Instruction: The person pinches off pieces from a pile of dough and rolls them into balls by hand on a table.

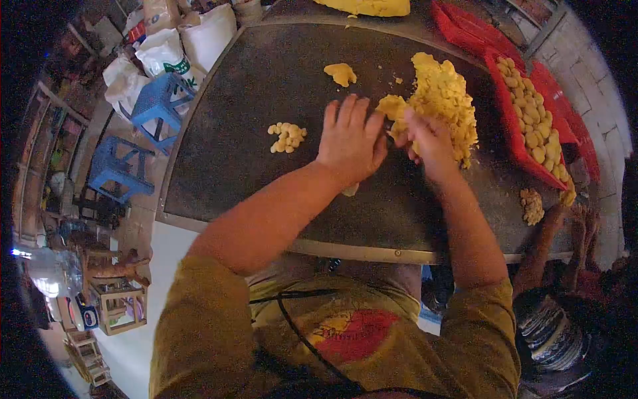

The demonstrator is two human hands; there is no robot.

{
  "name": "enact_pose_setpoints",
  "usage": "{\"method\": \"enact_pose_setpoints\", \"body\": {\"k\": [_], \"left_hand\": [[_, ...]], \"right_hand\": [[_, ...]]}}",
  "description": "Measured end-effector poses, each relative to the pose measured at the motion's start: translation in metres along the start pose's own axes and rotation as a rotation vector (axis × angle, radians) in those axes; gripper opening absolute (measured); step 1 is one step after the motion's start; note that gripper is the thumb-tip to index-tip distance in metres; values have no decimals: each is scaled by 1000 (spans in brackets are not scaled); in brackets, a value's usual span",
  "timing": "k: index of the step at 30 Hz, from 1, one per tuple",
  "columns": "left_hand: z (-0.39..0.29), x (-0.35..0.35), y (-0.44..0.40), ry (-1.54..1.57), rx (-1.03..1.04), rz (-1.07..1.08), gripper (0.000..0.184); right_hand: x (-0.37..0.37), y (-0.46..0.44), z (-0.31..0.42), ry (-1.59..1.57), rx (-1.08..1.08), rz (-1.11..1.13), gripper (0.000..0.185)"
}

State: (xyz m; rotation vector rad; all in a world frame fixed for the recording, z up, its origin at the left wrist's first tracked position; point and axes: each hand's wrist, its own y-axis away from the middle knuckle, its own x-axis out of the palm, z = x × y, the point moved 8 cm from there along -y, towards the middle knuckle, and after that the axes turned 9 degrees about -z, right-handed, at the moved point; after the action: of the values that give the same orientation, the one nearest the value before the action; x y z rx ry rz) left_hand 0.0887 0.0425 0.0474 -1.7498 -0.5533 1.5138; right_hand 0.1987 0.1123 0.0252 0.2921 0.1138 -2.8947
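My left hand (350, 139) lies palm down on the dark tabletop (252, 86), fingers stretched forward. A small pale edge of something shows below its heel; what lies under the palm is hidden. My right hand (432, 147), slightly blurred, has its fingers curled against a lump of yellow dough (392, 106) at the near left side of a large crumbly dough heap (446, 93). Left of my left hand sits a cluster of small pale dough balls (287, 137). Farther back is a loose flat piece of dough (341, 74).
At right, a red tray (510, 133) holds many rounded dough pieces. Near it lies a brownish clump (531, 206), close to another person's arm (541, 243). More yellow dough (369, 5) is at the far edge. Blue stools (119, 171) and white sacks (209, 36) stand left.
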Motion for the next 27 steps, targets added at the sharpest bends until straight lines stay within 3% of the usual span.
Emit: {"method": "enact_pose_setpoints", "body": {"k": [1,3,4,5,6,12,13,16,19,21,22,23,24,25,27], "left_hand": [[12,0,-1,34,-64,-25,36],[31,-1,0,76,-133,-47,33],[46,-9,0,161,-218,-116,30],[62,-14,0,244,-299,-186,27],[66,-18,-4,293,-255,-231,24],[66,-1,-2,594,-392,-18,22],[65,-3,-2,590,-393,-27,22],[59,20,6,556,-403,249,21],[53,28,9,498,-332,410,20],[49,28,8,433,-247,450,21],[43,30,8,366,-168,493,24],[41,31,10,366,-162,491,24],[34,26,11,515,-176,450,24],[28,21,12,661,-190,408,25],[24,23,15,689,-292,440,25]], "right_hand": [[10,3,2,95,-90,144,34],[33,24,27,185,-593,349,22],[38,28,26,190,-587,352,22],[57,44,28,404,-736,491,18],[72,58,24,621,-882,628,18],[74,57,8,785,-841,605,18],[74,58,10,788,-851,608,18],[80,70,14,900,-916,682,14],[89,70,21,805,-811,640,10],[77,63,42,364,-796,406,10],[76,65,45,367,-795,403,10],[65,59,50,354,-723,250,10],[53,53,53,336,-651,97,11],[51,52,53,332,-654,89,11],[40,47,53,471,-676,-94,11]]}}
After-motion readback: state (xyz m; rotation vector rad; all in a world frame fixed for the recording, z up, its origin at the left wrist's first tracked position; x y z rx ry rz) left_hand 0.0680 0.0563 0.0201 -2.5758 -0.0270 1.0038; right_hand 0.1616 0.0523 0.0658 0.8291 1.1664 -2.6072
